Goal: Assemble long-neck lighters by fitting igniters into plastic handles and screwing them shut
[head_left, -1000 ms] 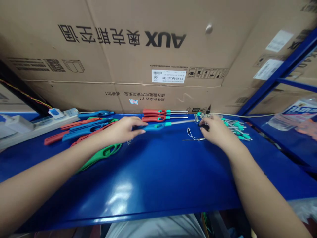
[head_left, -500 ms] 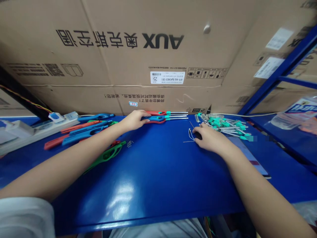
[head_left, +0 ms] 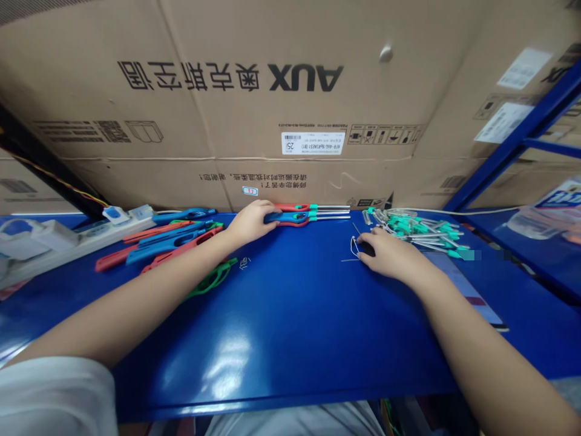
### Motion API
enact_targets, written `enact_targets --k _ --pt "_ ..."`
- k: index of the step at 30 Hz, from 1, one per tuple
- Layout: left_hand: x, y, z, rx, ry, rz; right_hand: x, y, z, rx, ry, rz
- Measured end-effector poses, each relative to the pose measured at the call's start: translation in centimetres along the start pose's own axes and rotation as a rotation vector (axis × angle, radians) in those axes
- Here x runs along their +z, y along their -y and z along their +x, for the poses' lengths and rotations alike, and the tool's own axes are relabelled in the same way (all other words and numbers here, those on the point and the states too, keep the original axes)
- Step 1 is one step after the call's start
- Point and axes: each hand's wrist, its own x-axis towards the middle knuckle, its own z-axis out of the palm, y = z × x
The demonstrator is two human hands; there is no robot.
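Note:
Near the box, my left hand (head_left: 253, 225) is closed over the handle end of a blue long-nosed lighter (head_left: 290, 217). Red lighters (head_left: 295, 208) lie alongside it; all have teal collars and thin metal tubes pointing right. My fingers hide the handles' rear ends. To the right, my right hand (head_left: 391, 254) rests low over the blue table, thumb and forefinger apart. At its fingertips lie a white wire loop (head_left: 353, 246) and thin metal pins. Whether the fingertips touch the wire is hard to see.
A heap of metal tubes with teal collars (head_left: 424, 229) lies beyond my right hand. Red, blue and green lighter handles (head_left: 158, 247) lie left, beside a white power strip (head_left: 84, 239). A tablet-like panel (head_left: 467, 287) is under my right forearm. A large cardboard box (head_left: 254, 127) stands behind.
The whole view has shifted slightly, moving things right in the picture. My right thumb and forefinger look a little further apart by the wire; my left hand stays at the lighters.

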Motion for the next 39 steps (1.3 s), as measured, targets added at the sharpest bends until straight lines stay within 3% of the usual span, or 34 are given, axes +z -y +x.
enact_targets --k 5,10,17,21,26,31,39 --pt "0.1 -0.1 -0.7 0.017 0.006 0.035 0.6 -0.4 0.3 -0.025 -0.019 0.033" --pt "-0.5 -0.3 -1.4 0.006 -0.048 0.06 0.9 -0.3 1.0 -0.04 -0.128 0.116" --pt "-4.8 0.4 -3.2 -0.048 -0.089 0.112 1.5 0.5 1.8 -0.021 -0.252 0.181" --pt "-8.6 2.2 -5.2 -0.263 0.147 0.238 2.2 0.5 2.0 -0.011 -0.224 0.185" --pt "-11.8 3.5 -8.1 -0.38 0.292 0.247 2.4 0.1 1.9 0.012 -0.183 0.201" --pt "-11.5 3.9 -9.7 -0.392 0.352 0.245 2.1 0.2 1.7 0.022 -0.133 0.158" --pt "-9.7 3.5 -10.1 -0.337 0.398 0.359 2.3 0.4 1.5 0.021 -0.29 0.113"
